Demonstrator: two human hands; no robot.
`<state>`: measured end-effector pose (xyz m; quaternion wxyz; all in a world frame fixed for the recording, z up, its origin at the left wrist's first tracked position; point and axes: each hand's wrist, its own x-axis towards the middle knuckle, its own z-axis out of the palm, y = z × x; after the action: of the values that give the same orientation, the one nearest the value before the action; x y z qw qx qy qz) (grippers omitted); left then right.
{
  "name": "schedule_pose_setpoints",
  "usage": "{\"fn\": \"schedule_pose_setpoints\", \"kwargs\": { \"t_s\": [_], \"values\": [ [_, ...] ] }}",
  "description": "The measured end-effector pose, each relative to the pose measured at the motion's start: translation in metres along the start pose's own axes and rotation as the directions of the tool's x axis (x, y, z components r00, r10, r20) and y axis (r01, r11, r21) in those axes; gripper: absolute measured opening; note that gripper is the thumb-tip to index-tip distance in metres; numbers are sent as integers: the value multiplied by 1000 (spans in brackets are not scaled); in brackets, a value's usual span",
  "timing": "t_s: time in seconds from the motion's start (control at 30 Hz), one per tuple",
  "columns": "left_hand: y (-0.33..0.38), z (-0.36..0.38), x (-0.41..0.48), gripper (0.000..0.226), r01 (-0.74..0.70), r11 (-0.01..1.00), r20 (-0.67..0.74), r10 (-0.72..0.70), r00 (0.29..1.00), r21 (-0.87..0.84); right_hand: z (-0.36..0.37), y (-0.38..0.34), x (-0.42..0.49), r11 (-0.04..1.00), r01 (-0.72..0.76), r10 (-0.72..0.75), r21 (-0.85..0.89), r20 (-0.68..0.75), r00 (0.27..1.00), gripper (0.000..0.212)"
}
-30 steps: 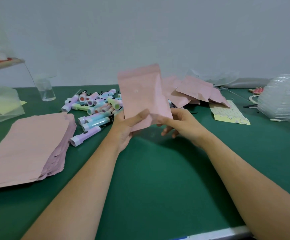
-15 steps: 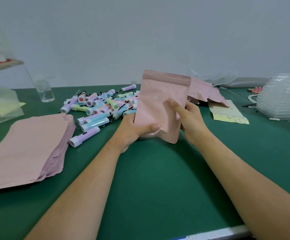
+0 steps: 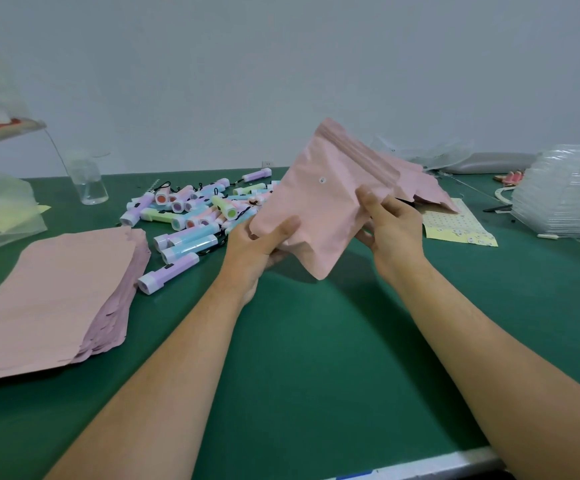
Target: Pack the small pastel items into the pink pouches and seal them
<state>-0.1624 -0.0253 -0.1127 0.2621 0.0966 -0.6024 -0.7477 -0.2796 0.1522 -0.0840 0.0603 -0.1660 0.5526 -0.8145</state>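
one pink pouch (image 3: 323, 209) is held clear above the bench (image 3: 316, 358), tilted, zip strip up and to the right, one bottom corner pointing down. the left hand (image 3: 257, 244) grips the lower left edge, thumb across the front. the right hand (image 3: 392, 230) pinches the right side just below the zip strip. fingers (image 3: 368, 199) of both hands are closed on the pouch; neither is free. the pouch looks slightly bulged, but what is inside cannot be seen, and whether the zip is pressed shut cannot be told.

risks noted:
- if the mouth is open, the tilt could let an item slide toward it and drop out.
- a zip pressed only where the right hand sits would leave the far end unsealed.
- sealing a pouch with nothing inside is possible, since its fill is unconfirmed.
- the pastel items (image 3: 198, 209) lie loose in a heap just behind the left hand; a careless reach could roll some away.
- the stack of flat pouches (image 3: 53, 289) sits near the left forearm and could be fanned out by a sweep.
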Motion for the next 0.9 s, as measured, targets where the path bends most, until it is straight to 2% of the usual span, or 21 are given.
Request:
{"fn": "schedule_pose_setpoints", "kwargs": {
  "t_s": [0.17,0.27,0.33,0.43,0.5,0.63,0.9],
  "values": [
    [0,7,-4,61,11,996,119,-22,993,91,2,5,1,999,21,-18,32,-97,995,22],
    [0,7,-5,55,39,990,152,-60,987,134,1,4,2,999,32,-30,22,-94,995,18],
    [1,7,-6,51,34,989,140,-55,989,145,0,2,2,1000,21,-20,21,-52,998,14],
    [1,8,-7,52,26,994,100,-36,994,102,-3,-2,2,997,-73,70,34,76,995,5],
    [1,6,-6,43,30,995,74,-37,997,98,-3,-3,1,991,-127,122,31,139,983,17],
    [0,6,-1,27,46,993,26,-49,998,110,-3,-3,0,983,-155,139,95,151,979,13],
    [0,6,0,22,78,995,2,-78,997,58,-2,-3,2,986,-152,141,62,156,978,7]
  ]
}}
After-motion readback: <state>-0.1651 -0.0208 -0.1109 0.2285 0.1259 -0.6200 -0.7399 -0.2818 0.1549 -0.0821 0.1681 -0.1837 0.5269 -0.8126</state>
